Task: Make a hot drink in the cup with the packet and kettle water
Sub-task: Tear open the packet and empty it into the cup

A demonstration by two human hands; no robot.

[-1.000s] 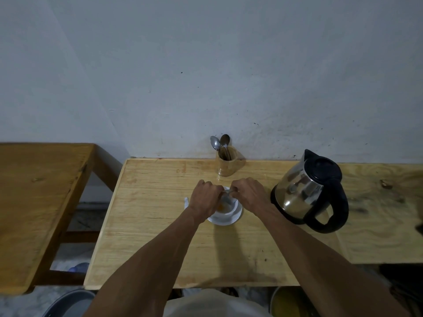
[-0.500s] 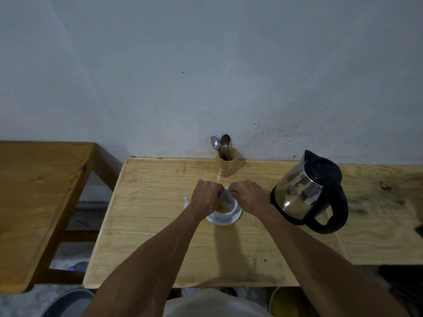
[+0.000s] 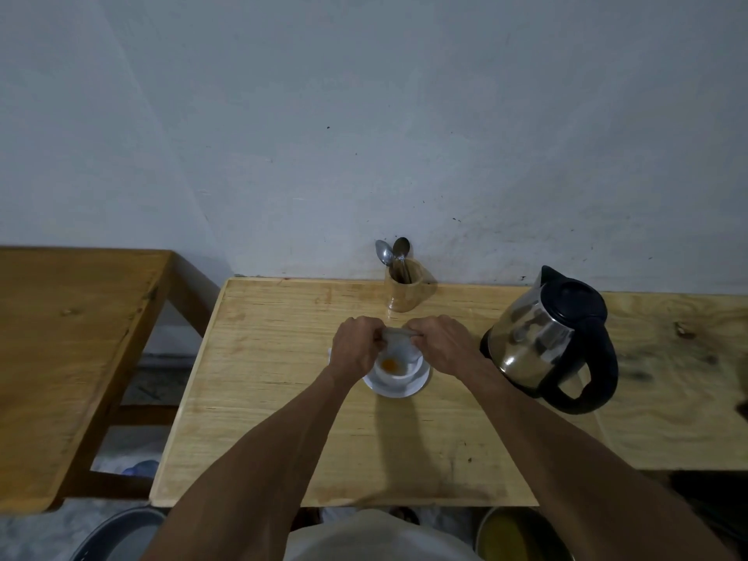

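Both hands meet just above the white cup (image 3: pixel 394 372), the left hand (image 3: pixel 356 350) and right hand (image 3: pixel 443 344) each with fingers pinched together on an end of the pale packet (image 3: pixel 398 338) stretched between them. Directly below the fingers, orange powder lies in the cup, which stands on a saucer (image 3: pixel 421 380) on the table (image 3: pixel 263 358). The kettle (image 3: pixel 550 338) stands right of the right hand's fingers, near but apart; a wooden holder (image 3: pixel 404 293) with spoons stands just beyond them.

Wood table (image 3: pixel 283 419): saucer (image 3: pixel 421 378) w/ cup, kettle (image 3: pixel 542 338) right, spoon holder (image 3: pixel 402 291) at back.
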